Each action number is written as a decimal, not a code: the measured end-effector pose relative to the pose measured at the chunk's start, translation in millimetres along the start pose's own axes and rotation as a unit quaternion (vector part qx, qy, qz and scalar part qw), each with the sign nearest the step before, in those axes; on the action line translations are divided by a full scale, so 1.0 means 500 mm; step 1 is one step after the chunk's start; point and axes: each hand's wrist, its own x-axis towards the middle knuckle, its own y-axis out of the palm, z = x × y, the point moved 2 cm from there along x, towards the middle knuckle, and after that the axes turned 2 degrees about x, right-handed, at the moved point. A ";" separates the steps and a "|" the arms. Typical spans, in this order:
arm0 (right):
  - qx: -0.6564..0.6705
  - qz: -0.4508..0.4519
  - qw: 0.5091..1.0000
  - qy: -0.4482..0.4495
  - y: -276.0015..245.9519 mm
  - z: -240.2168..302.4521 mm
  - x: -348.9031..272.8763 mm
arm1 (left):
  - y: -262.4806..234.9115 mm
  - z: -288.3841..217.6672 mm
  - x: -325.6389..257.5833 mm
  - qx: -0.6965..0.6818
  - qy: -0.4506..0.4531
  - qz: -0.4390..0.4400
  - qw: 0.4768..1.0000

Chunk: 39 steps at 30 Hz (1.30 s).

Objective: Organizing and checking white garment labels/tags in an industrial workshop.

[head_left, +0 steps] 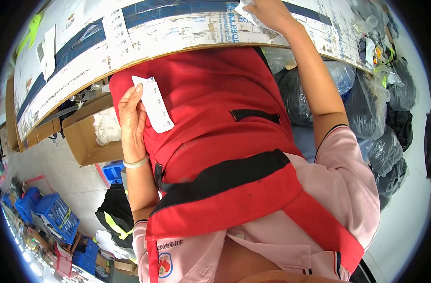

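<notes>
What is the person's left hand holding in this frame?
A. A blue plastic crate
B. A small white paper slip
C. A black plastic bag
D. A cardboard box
B: the left hand pinches a small white paper slip between thumb and fingers, held against the red apron, while the cardboard box sits lower down beside it, untouched.

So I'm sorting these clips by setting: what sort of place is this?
Probably a packing or garment workshop. A long worn worktable, dark goods in clear plastic bags, blue crates and an open cardboard box surround the person, whose left hand holds a paper slip.
</notes>
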 end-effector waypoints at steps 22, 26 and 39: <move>0.103 0.167 0.979 0.050 0.010 -0.034 0.042 | -0.001 0.008 0.001 0.001 0.002 -0.016 1.000; 0.217 0.047 0.975 0.000 -0.009 -0.058 0.021 | -0.005 0.005 -0.003 0.001 0.003 -0.015 1.000; 0.196 -0.004 0.972 0.130 -0.060 -0.200 -0.144 | -0.013 0.006 0.007 0.007 0.005 -0.002 1.000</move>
